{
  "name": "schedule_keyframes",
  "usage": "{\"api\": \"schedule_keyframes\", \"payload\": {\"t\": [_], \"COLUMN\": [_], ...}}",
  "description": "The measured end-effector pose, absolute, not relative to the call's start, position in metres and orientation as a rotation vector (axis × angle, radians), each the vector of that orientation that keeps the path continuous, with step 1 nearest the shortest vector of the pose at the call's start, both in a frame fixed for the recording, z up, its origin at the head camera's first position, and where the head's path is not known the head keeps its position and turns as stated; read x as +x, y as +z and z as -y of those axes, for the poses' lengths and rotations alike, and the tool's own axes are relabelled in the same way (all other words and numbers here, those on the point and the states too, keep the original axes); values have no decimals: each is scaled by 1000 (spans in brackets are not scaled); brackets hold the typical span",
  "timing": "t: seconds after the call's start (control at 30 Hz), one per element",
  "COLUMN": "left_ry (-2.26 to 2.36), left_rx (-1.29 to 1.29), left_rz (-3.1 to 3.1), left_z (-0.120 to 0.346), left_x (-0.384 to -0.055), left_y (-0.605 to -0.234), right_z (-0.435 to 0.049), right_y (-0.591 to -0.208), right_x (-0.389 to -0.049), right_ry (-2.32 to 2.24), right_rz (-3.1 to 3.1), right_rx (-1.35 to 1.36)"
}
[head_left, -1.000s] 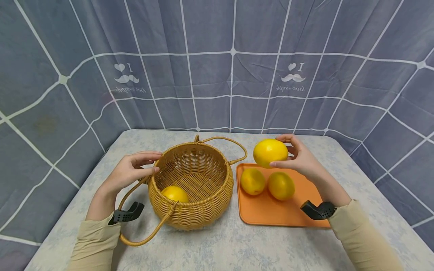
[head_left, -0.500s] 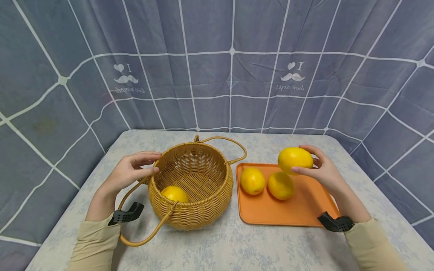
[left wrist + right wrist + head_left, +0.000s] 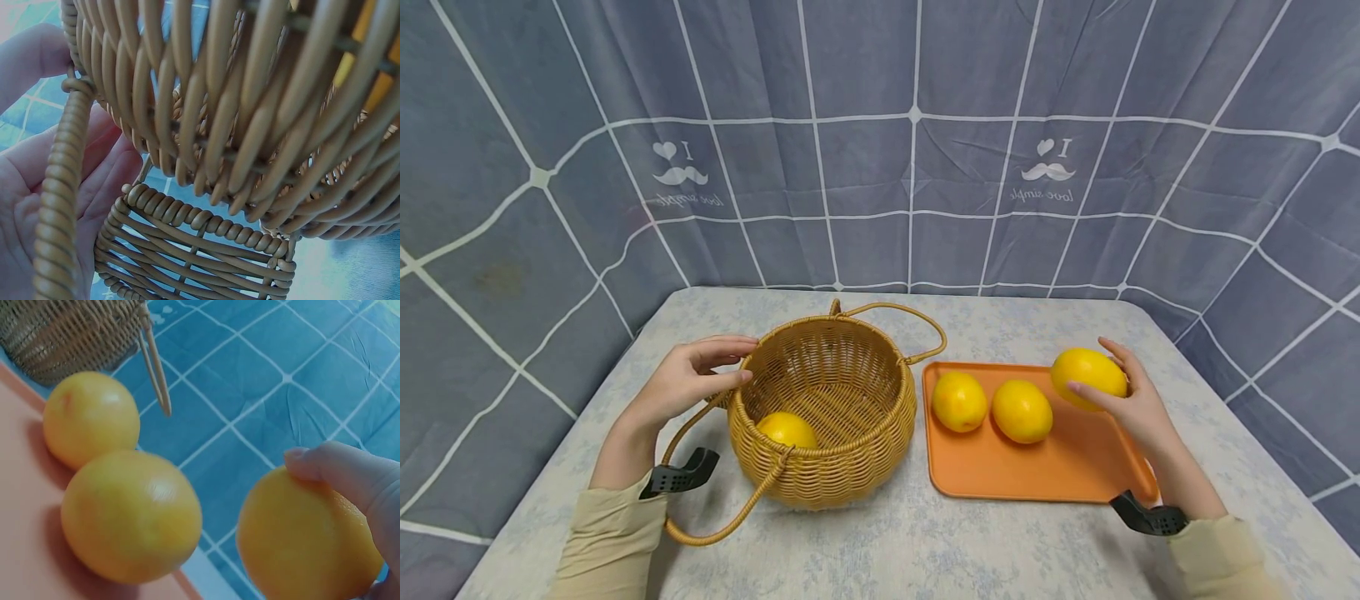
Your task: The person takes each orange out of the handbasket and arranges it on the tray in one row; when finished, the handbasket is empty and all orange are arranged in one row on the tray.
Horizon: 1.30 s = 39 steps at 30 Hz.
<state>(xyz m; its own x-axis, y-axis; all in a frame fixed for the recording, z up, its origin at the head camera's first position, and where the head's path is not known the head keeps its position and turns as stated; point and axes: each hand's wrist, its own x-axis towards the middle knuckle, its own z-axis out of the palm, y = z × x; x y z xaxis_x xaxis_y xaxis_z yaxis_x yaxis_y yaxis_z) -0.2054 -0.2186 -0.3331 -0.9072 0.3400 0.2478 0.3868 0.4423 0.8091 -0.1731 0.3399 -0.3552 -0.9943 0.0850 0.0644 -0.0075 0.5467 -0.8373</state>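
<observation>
My right hand (image 3: 1138,408) grips a yellow lemon (image 3: 1087,377) between thumb and fingers, above the far right part of the orange tray (image 3: 985,479). In the right wrist view the thumb presses on the held lemon (image 3: 300,544). Two more lemons, a left one (image 3: 958,402) and a right one (image 3: 1022,412), lie side by side on the tray. My left hand (image 3: 681,379) rests its fingertips and thumb against the left rim of the wicker basket (image 3: 842,475). Inside the basket lies one lemon (image 3: 788,429), partly hidden by the front rim.
One basket handle (image 3: 722,529) hangs out at the front left and another handle (image 3: 917,312) sticks out at the back right, close to the tray. A grey checked curtain (image 3: 880,167) stands behind the pale patterned table (image 3: 880,550).
My right hand has carried its lemon to the right and down, from above the tray's back edge near the two lemons to the tray's right side. The left hand and basket stay put.
</observation>
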Motion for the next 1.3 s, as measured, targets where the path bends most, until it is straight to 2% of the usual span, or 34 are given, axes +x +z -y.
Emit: {"api": "schedule_keyframes", "payload": {"t": [0.47,0.77,1.3], "left_ry": [-1512,-1510,-1488], "left_rx": [-660,-664,-642], "left_rz": [2622,2621,2642], "left_z": [219,218,217], "left_x": [-204,-205,-205], "left_y": [-333,-332,-331], "right_z": [-343,-345,-335], "right_y": [-388,-399,-410], "right_x": [-178,-181,-182], "right_ry": [1523,1505,1383], "right_rz": [2537,2580,2699], "right_rx": [-435,-284,-196]}}
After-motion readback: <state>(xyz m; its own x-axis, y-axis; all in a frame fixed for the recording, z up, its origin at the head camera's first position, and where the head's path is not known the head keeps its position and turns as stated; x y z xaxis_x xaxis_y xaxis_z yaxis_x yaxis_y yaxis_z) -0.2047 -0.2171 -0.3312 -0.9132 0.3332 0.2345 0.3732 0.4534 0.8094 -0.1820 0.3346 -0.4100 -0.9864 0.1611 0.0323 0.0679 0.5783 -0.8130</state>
